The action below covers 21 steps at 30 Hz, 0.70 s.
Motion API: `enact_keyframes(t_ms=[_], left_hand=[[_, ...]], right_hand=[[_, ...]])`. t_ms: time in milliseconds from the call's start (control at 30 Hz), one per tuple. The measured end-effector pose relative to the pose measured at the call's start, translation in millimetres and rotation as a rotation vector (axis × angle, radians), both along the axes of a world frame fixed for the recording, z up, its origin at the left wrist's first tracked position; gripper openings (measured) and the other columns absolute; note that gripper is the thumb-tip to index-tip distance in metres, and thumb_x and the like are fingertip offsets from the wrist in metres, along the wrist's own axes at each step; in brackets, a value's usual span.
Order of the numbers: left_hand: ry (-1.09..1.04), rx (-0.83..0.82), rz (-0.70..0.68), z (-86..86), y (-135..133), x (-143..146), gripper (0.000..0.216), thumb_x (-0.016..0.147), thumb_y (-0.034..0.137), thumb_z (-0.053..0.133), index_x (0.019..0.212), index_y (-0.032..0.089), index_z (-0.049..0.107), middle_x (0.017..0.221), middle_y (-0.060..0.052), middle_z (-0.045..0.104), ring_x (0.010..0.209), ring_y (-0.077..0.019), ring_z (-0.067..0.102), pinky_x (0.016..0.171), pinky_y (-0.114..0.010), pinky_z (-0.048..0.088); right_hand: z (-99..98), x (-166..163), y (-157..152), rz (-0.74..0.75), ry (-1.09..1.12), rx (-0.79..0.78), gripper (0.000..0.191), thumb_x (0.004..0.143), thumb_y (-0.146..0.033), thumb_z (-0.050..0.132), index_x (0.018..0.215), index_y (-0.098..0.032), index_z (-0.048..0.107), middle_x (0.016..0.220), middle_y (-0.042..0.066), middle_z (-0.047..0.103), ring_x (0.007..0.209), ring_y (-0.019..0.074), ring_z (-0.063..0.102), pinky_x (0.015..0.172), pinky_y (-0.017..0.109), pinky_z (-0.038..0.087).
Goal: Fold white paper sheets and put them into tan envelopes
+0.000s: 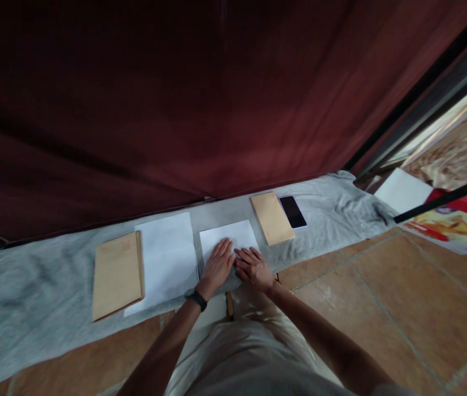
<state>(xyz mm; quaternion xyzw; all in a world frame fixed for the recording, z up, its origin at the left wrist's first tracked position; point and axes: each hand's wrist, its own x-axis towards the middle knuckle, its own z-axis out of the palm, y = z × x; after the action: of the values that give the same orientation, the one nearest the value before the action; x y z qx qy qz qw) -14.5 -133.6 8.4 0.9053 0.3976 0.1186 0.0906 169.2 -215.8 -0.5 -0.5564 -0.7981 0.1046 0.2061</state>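
- On the small white paper (241, 232), both hands down: left hand (218, 260) fingers flat, nearly together; right hand (254, 268) fingers slightly spread; neither pinching.
- Step, likely: flattening or creasing the paper; next move probably calls for even pressure without skewing it.
- Paper: plain, flat, straight far edge, near part hidden; fold can't be confirmed.
- Location: on grey cloth (43, 297), between larger white sheet (167, 258) and single brown envelope (273, 219).
- Farther out: brown envelope stack (116, 275) left, phone (293, 212) right.
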Motion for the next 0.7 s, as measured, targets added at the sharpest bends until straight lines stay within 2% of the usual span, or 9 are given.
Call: enact_keyframes(t_ms=[167, 300, 533, 700], left_hand=[[0.1, 0.004, 0.025, -7.4, 28, 11, 0.054, 0.105, 0.032, 0.031, 0.152, 0.01, 0.044, 0.16, -0.014, 0.043, 0.152, -0.0242, 0.034, 0.125, -0.046, 0.03], [0.116, 0.014, 0.064, -9.9, 40, 15, 0.057, 0.104, 0.033, 0.032, 0.155, 0.01, 0.04, 0.161, -0.014, 0.042, 0.153, -0.0242, 0.032, 0.126, -0.047, 0.026], [0.078, 0.048, 0.134, -15.7, 44, 20, 0.057, 0.103, 0.037, 0.034, 0.156, 0.016, 0.041, 0.16, -0.01, 0.044, 0.154, -0.0258, 0.029, 0.127, -0.052, 0.019], [0.059, 0.036, 0.134, -15.2, 36, 15, 0.055, 0.104, 0.037, 0.034, 0.154, 0.016, 0.044, 0.16, -0.011, 0.043, 0.154, -0.0261, 0.03, 0.127, -0.052, 0.022]], right_hand=[[0.4, -1, 0, -0.013, 0.031, -0.004, 0.039, 0.098, -0.031, 0.061, 0.137, -0.032, 0.064, 0.15, 0.005, 0.057, 0.14, 0.0261, 0.049, 0.122, 0.052, 0.03], [1.7, -2, -1, -0.021, 0.046, -0.022, 0.04, 0.098, -0.032, 0.06, 0.138, -0.032, 0.063, 0.151, 0.005, 0.056, 0.14, 0.0254, 0.049, 0.123, 0.051, 0.027], [1.5, -1, -1, -0.023, 0.054, -0.038, 0.04, 0.097, -0.034, 0.061, 0.137, -0.033, 0.064, 0.152, 0.004, 0.055, 0.142, 0.0252, 0.046, 0.124, 0.05, 0.024], [0.1, 0, 0, -0.031, 0.082, -0.054, 0.036, 0.096, -0.034, 0.062, 0.132, -0.032, 0.068, 0.153, 0.003, 0.054, 0.143, 0.0242, 0.046, 0.124, 0.049, 0.025]])
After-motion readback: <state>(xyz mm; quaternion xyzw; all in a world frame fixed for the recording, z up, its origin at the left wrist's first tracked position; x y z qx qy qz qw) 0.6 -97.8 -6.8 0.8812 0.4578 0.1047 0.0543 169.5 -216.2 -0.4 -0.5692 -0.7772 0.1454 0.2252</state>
